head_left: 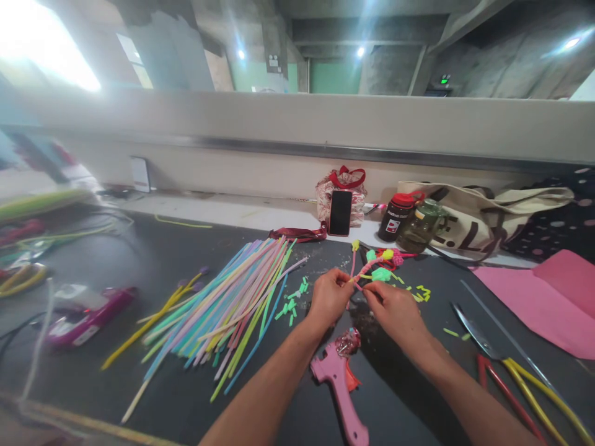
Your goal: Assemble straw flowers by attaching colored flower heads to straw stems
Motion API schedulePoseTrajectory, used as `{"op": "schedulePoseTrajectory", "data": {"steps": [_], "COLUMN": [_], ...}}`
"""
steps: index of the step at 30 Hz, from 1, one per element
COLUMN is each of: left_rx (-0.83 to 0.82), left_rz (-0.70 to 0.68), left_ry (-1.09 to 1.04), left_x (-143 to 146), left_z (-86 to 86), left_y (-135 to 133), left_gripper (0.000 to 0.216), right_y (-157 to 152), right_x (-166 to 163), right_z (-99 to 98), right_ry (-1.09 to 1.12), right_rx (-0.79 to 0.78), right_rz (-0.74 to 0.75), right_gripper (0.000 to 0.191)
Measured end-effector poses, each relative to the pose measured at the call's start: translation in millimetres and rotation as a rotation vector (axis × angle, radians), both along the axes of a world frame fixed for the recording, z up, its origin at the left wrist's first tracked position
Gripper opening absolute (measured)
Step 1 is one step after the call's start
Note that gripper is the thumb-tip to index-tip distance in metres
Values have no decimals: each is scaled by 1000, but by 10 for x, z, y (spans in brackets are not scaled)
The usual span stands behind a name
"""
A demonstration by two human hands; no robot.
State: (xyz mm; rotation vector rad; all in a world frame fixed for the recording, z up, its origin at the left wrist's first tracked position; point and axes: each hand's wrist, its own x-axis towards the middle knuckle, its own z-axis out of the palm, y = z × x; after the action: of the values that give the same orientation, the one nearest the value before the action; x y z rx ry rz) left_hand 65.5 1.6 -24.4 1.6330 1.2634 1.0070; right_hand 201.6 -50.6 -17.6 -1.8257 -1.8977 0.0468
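Note:
My left hand (pixel 328 298) and my right hand (pixel 395 310) meet above the dark table (pixel 186 384), both with fingers pinched on a small craft piece (pixel 372 267) made of pink, yellow and green pipe cleaners. The piece sticks up and away from my fingertips. A pink glue gun (pixel 341 378) lies on the table just below my hands. A fan of pastel pipe cleaners (pixel 232 303) lies to the left of my left hand. Small green and yellow offcuts (pixel 292 302) are scattered around the hands.
Scissors (pixel 483 344) with red and yellow handles lie at the right, beside pink paper (pixel 548 297). A phone (pixel 340 212) leans on a small bag at the back, next to two jars (pixel 409 220) and a canvas bag (pixel 488 217). A pink device (pixel 88 313) lies left.

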Motion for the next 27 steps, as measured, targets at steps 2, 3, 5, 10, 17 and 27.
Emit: {"op": "schedulePoseTrajectory", "data": {"steps": [2,3,5,10,17,27], "left_rx": [-79,-127,-224,-502,-651,-842], "left_rz": [-41,-58,-64,-164,-359,-528], "left_ry": [-50,-81,-181,-525,-641,-742], "left_x": [4,4,4,-14,-72,-48], "left_z": [-2,-2,8,74,150,182], "left_y": [1,4,9,15,14,-42], "left_gripper": [21,21,20,18,22,15], "right_y": [-10,-18,-37,-66,-49,-8], "right_x": [7,8,3,1,66,158], "right_z": [-4,-4,0,38,106,108], "right_ry": [29,39,47,48,62,84], "right_rx": [15,20,24,47,86,176], "right_rz": [2,1,-6,-5,-42,-117], "right_gripper": [20,19,19,18,27,22]}}
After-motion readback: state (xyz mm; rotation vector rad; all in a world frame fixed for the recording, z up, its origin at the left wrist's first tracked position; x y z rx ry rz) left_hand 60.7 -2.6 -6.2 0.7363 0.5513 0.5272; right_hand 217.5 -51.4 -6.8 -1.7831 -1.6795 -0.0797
